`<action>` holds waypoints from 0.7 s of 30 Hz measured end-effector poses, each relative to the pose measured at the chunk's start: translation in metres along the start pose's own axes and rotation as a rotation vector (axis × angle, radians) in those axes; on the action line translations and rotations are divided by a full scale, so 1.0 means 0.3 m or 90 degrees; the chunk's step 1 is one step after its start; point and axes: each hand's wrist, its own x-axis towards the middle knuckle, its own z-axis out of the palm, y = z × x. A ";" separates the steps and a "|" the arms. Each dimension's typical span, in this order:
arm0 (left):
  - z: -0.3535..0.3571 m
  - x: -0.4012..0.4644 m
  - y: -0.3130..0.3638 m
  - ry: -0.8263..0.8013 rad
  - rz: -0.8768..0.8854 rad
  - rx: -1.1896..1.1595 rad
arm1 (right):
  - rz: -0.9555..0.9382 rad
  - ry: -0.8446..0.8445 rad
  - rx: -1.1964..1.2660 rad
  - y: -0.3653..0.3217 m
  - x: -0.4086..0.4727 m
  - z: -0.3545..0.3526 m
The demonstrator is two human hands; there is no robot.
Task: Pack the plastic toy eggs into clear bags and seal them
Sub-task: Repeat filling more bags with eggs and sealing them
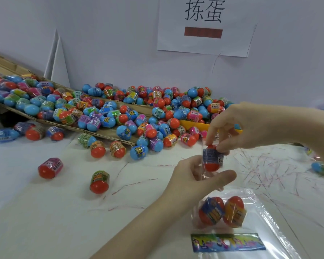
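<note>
My right hand (251, 126) pinches the top of a red toy egg with a blue wrapper (211, 160) and holds it upright at the mouth of a clear bag (258, 212). My left hand (196, 176) grips the bag's open top from below, thumb and fingers curled around the film beside the egg. Two red eggs (222, 211) lie inside the bag near its bottom, above a colourful printed label strip (227, 242). The bag hangs down to the white table (45, 212).
A big heap of blue and red eggs (120, 113) spreads over cardboard (105, 133) along the back wall. Loose red eggs (51, 168) lie on the left of the table. Thin sealing strips (269, 169) litter the right. A yellow tray (195, 125) pokes from the heap.
</note>
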 end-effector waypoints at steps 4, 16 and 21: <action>-0.003 -0.003 0.001 0.016 -0.003 -0.005 | -0.013 -0.016 0.046 -0.004 -0.016 0.008; -0.015 -0.004 0.002 -0.006 -0.002 -0.022 | 0.006 0.127 0.082 0.049 -0.049 0.023; -0.012 -0.003 0.003 0.012 0.003 -0.017 | 0.004 0.177 0.016 0.051 -0.051 0.034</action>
